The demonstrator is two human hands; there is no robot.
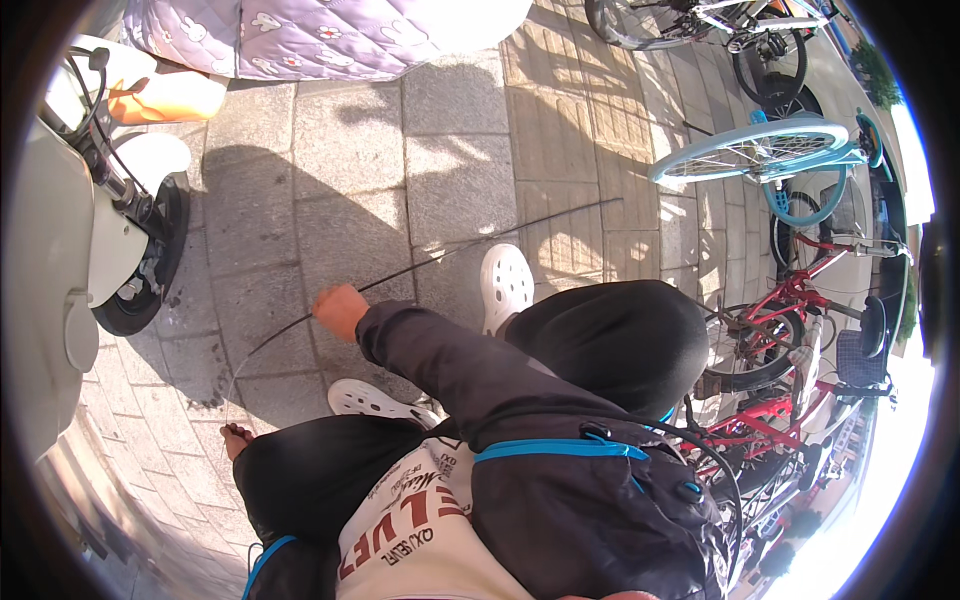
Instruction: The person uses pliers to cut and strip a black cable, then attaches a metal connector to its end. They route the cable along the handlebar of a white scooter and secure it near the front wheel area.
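A long, thin black cable (410,268) stretches over the paving, its far end reaching out to the right past my shoe. My right hand (341,311) is closed around the cable, back of the hand upward. Left of that hand, the black sheath ends in a finer, pale wire (232,385), which curves down toward my left knee. There my left hand (236,438) has its fingertips pinched together on the wire; the knee hides most of this hand. Both my knees are bent, and I sit or squat low.
On the left stands a pale scooter (78,300) with its front wheel (170,240) turned toward me. A quilted lilac cover (320,40) hangs at the top. Along the right are a light-blue bicycle wheel (700,158) and red bicycles (765,325). A black cable loop (735,480) arches beside my right arm.
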